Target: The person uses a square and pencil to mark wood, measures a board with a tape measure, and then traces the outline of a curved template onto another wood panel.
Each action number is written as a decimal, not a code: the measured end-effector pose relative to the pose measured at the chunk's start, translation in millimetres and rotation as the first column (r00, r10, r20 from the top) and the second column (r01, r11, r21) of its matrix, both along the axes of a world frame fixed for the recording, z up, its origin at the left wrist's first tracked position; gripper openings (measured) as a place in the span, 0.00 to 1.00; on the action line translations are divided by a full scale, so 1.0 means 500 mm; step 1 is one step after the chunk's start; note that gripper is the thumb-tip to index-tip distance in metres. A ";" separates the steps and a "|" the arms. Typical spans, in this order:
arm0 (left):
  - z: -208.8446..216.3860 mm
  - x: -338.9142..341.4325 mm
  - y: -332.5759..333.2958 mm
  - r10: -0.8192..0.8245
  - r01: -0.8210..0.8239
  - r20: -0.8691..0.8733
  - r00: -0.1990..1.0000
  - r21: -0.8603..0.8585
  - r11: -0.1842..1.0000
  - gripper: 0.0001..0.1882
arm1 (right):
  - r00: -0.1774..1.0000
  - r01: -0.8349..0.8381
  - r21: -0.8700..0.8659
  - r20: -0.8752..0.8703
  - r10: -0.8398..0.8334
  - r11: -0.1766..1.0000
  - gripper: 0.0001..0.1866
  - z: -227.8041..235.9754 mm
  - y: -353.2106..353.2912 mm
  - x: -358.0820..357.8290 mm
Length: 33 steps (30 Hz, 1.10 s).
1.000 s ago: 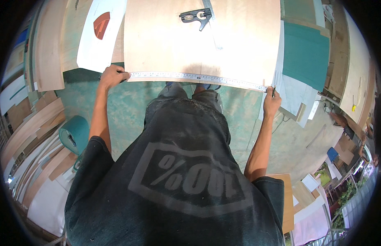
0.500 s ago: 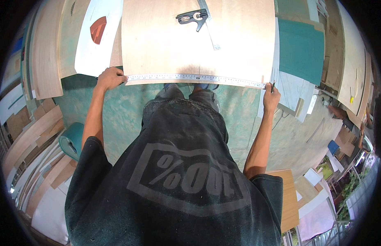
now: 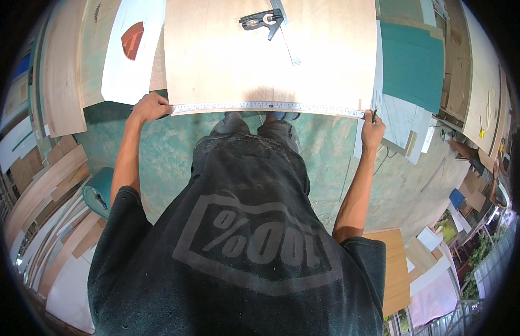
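A white measuring tape [image 3: 232, 105] runs straight along the near edge of a pale plywood sheet [image 3: 226, 61]. My left hand [image 3: 151, 106] is closed on its left end at the sheet's near left corner, with a bit of something dark showing under the fingers. At the near right corner my right hand [image 3: 373, 133] pinches the other end. A thin dark pencil-like stick [image 3: 374, 115] also pokes up from the right fingers. Farther up the sheet lies a combination square [image 3: 262, 21] with a black head and a steel blade, touched by neither hand.
Left of the sheet, a white panel [image 3: 122, 73] carries a reddish-brown wedge-shaped piece [image 3: 132, 41]. A green board [image 3: 411, 67] lies to the right. Boards and offcuts [image 3: 47, 196] stack along the left, by a green container [image 3: 97, 190]. Another person's arm [image 3: 464, 150] shows at far right.
My right hand has shifted very slightly to the right along the tape's end. My left hand has turned a little at the corner. The tape stays stretched along the edge.
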State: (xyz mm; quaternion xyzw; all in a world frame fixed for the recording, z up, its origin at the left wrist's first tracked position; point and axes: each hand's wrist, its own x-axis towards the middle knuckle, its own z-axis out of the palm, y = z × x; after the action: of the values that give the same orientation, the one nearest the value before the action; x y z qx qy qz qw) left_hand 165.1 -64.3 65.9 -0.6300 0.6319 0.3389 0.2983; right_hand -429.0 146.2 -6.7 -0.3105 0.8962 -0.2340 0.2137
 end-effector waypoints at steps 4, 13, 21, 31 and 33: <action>0.006 -0.006 -0.002 0.009 -0.010 0.019 1.000 0.024 1.000 0.14 | 1.000 0.001 -0.012 0.029 0.000 1.000 0.19 -0.005 0.002 -0.005; 0.001 -0.003 0.001 0.036 -0.036 -0.003 0.999 0.002 0.999 0.14 | 1.000 0.017 -0.005 0.020 -0.017 1.000 0.19 -0.001 0.000 -0.004; 0.006 0.012 0.013 -0.005 0.005 -0.044 0.999 -0.003 1.000 0.15 | 0.998 0.016 0.027 -0.063 -0.014 1.000 0.19 0.019 -0.004 0.009; 0.112 -0.210 0.125 -0.115 0.251 -0.539 0.835 0.186 0.950 0.16 | 0.890 -0.210 -0.310 0.332 0.312 0.927 0.11 0.182 -0.097 0.380; 0.121 -0.290 0.166 0.157 -0.029 -0.691 0.706 0.193 0.981 0.14 | 0.731 -0.261 -0.440 0.491 0.474 0.859 0.13 0.202 -0.122 0.487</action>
State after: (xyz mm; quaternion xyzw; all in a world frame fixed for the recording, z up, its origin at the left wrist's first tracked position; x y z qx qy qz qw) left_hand 20.3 18.8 126.3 -0.4573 0.6343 0.6194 0.0699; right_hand -185.4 85.5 94.2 -0.4293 0.6507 -0.4214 0.4633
